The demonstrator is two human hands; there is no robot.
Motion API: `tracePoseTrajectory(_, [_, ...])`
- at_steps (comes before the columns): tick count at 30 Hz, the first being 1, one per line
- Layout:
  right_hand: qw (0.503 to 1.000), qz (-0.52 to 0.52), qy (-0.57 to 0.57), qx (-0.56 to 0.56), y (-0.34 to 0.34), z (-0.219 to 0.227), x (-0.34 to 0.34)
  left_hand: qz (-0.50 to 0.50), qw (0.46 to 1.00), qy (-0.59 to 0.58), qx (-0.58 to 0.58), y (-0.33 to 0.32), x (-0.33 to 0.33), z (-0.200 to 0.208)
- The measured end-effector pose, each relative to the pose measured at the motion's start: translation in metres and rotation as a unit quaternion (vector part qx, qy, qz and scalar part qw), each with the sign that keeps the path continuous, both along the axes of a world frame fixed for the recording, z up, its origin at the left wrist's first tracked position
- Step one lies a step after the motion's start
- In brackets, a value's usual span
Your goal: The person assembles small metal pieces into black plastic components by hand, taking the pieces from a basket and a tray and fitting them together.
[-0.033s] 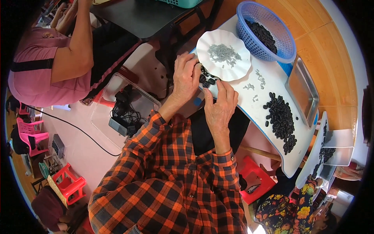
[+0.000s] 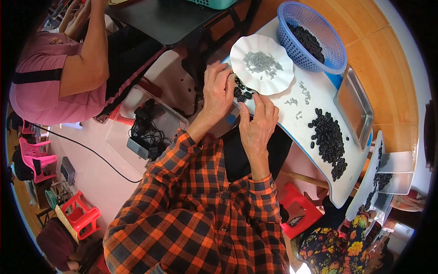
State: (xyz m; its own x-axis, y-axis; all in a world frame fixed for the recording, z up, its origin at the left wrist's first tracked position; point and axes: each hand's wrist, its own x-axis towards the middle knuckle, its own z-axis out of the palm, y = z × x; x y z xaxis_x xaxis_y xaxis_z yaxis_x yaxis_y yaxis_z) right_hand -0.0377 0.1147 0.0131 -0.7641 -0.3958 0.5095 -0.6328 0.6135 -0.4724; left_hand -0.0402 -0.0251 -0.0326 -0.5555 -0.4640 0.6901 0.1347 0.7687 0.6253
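Both of my hands are at the near left edge of the white table [image 2: 305,125]. My left hand [image 2: 217,89] has its fingers curled and pressed together beside a few small black oval pieces [image 2: 242,95]. On the other side of those pieces, my right hand [image 2: 258,123] bends its thumb and forefinger toward them. Whatever is between the fingertips of either hand is too small or hidden to make out. Just beyond sits a white scalloped plate [image 2: 244,45] bearing a heap of small pale grey, rod-like bits [image 2: 262,62].
A large pile of black pieces [image 2: 329,139] and loose pale bits [image 2: 305,93] lie on the table. Behind are a blue basket [image 2: 335,50] of black pieces and a metal tray [image 2: 355,107]. A clear bin [image 2: 121,155] with cables stands at left. Co-workers sit on both sides.
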Motion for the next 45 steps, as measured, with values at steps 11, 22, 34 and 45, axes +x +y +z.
tracePoseTrajectory(11, [0.998, -0.048, 0.014, -0.036, 0.008, -0.011, -0.007, 0.057, 0.997, 0.003, -0.051, 0.013, -0.002, -0.001])
tracePoseTrajectory(22, [0.998, -0.047, 0.043, 0.03, 0.002, -0.012, -0.003, 0.028, 0.994, -0.038, -0.1, 0.014, 0.003, 0.009])
tracePoseTrajectory(34, [0.999, 0.036, 0.004, 0.024, -0.014, -0.016, -0.009, -0.014, 0.993, -0.034, -0.109, 0.012, 0.006, 0.01])
tracePoseTrajectory(45, [0.997, 0.025, 0.045, 0.053, -0.031, -0.012, -0.011, 0.067, 0.912, 0.127, 0.384, 0.009, 0.018, 0.003])
